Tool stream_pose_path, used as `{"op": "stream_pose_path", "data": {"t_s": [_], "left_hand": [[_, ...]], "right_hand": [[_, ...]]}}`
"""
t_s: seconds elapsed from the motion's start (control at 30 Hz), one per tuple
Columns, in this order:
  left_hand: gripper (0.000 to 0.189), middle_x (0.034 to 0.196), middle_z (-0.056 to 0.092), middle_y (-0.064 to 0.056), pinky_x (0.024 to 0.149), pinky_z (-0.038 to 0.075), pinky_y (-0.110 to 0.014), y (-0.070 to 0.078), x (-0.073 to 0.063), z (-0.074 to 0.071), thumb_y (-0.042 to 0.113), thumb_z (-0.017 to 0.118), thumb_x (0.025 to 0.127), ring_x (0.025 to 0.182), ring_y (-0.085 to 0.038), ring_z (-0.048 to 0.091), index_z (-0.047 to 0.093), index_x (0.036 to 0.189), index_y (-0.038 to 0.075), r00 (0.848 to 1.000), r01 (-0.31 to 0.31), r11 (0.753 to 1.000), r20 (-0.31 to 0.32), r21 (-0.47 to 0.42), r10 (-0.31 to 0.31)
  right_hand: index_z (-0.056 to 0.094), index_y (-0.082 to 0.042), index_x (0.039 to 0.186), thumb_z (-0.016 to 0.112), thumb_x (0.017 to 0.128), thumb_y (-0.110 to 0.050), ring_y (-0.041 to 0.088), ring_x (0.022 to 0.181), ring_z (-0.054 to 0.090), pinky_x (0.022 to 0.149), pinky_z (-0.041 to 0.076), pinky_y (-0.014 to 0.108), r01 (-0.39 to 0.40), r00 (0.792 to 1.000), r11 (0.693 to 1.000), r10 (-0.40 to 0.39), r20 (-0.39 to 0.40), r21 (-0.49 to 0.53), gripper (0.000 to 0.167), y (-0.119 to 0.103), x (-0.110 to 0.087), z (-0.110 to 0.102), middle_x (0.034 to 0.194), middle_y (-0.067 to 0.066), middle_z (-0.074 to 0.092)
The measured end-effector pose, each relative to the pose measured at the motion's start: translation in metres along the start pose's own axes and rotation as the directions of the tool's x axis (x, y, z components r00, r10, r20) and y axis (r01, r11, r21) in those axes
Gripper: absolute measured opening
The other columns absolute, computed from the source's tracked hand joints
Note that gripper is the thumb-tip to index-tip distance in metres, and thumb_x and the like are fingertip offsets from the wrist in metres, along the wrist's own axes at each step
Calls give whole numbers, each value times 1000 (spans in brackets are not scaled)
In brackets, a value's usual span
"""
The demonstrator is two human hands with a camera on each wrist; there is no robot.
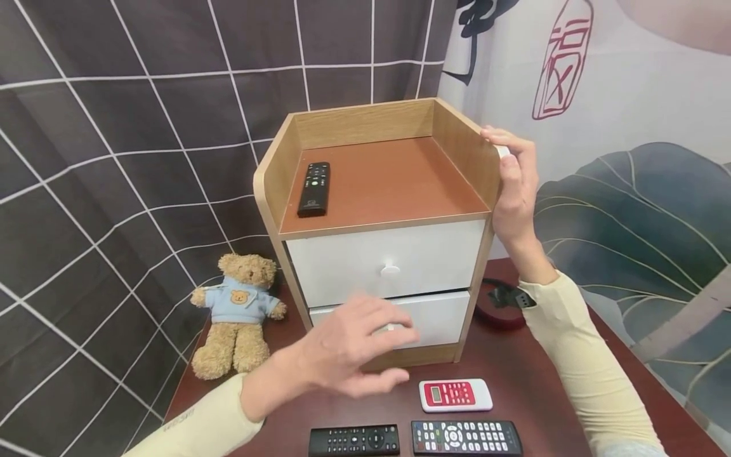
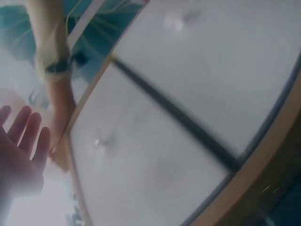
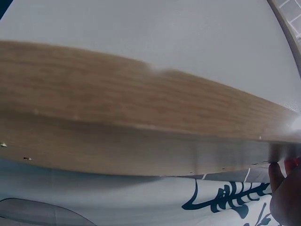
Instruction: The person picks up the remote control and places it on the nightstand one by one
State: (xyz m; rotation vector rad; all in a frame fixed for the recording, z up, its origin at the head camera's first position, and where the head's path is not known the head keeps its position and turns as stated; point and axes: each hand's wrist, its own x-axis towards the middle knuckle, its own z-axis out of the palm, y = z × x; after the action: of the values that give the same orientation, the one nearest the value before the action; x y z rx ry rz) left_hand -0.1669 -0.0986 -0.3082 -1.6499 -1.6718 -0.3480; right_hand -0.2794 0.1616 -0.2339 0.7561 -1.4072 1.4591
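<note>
A small wood-edged cabinet [image 1: 385, 231] with two white drawers stands on the table. My right hand [image 1: 516, 184] grips the top of its right side panel, fingers over the edge. In front of the lower drawer [image 1: 436, 320] hovers my left hand [image 1: 360, 346], fingers spread and loosely bent, with nothing held. It partly hides that drawer and its knob. A round white knob [image 1: 391, 271] sits on the upper drawer [image 1: 342, 266]. Between the drawers a dark gap shows in the left wrist view. On the cabinet top lies a black remote control [image 1: 315, 190].
A teddy bear [image 1: 240, 314] in a light blue top sits left of the cabinet. Towards the table's front lie a red and white remote [image 1: 455, 395] and two black remotes, one left [image 1: 354, 440] and one right [image 1: 465, 438]. A dark red round object [image 1: 497, 314] is behind the right forearm.
</note>
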Motion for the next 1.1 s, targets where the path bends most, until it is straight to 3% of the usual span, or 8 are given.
{"op": "stream_pose_path", "data": {"t_s": [0.2, 0.47, 0.7, 0.87, 1.0, 1.1], "left_hand": [[48, 109, 68, -4, 93, 52, -27, 19, -28, 18, 42, 64, 89, 101, -15, 65, 66, 124, 9, 998, -13, 1000, 66, -26, 15], [50, 114, 66, -2, 96, 49, -26, 39, -50, 33, 42, 63, 88, 107, -13, 61, 64, 127, 12, 991, 53, 995, 126, -83, -42], [55, 120, 67, -3, 99, 47, -24, 58, -91, 69, 49, 59, 91, 111, -13, 61, 63, 130, 11, 986, 22, 994, 167, -107, -4], [56, 120, 67, -4, 96, 48, -22, 67, -115, 84, 51, 53, 95, 110, -13, 61, 62, 132, 11, 980, 4, 996, 198, -92, 14], [56, 119, 66, -3, 93, 47, -20, 73, -130, 92, 51, 54, 95, 108, -11, 61, 60, 134, 12, 969, 61, 994, 242, -90, -38], [59, 121, 64, -3, 90, 45, -17, 80, -143, 97, 52, 59, 93, 105, -9, 60, 57, 136, 13, 948, 145, 985, 298, -96, -110]], "right_hand": [[61, -2, 113, 33, 92, -9, 24, 127, 52, 114, 31, 36, -2, 1000, 1000, 2, -12, 20, 36, -7, -1, 4, 119, -5, 65], [61, -4, 112, 33, 92, -7, 25, 127, 52, 115, 31, 36, -13, 1000, 1000, 14, -22, 27, 35, -11, -2, 6, 118, -5, 65], [62, -4, 111, 33, 92, -7, 26, 125, 54, 116, 31, 36, -3, 999, 998, 6, -41, 59, 34, -9, 2, 8, 116, -3, 66], [62, -4, 110, 34, 92, -7, 26, 125, 54, 116, 31, 37, -1, 999, 998, 4, -43, 70, 34, -9, 2, 9, 116, -3, 66], [62, -5, 111, 33, 92, -9, 25, 125, 53, 114, 31, 35, -9, 999, 999, 11, -45, 52, 34, -10, 1, 8, 116, -4, 66], [62, -5, 111, 33, 92, -9, 24, 126, 53, 114, 31, 35, -14, 999, 999, 15, -37, 46, 34, -11, 0, 7, 117, -5, 66]]}}
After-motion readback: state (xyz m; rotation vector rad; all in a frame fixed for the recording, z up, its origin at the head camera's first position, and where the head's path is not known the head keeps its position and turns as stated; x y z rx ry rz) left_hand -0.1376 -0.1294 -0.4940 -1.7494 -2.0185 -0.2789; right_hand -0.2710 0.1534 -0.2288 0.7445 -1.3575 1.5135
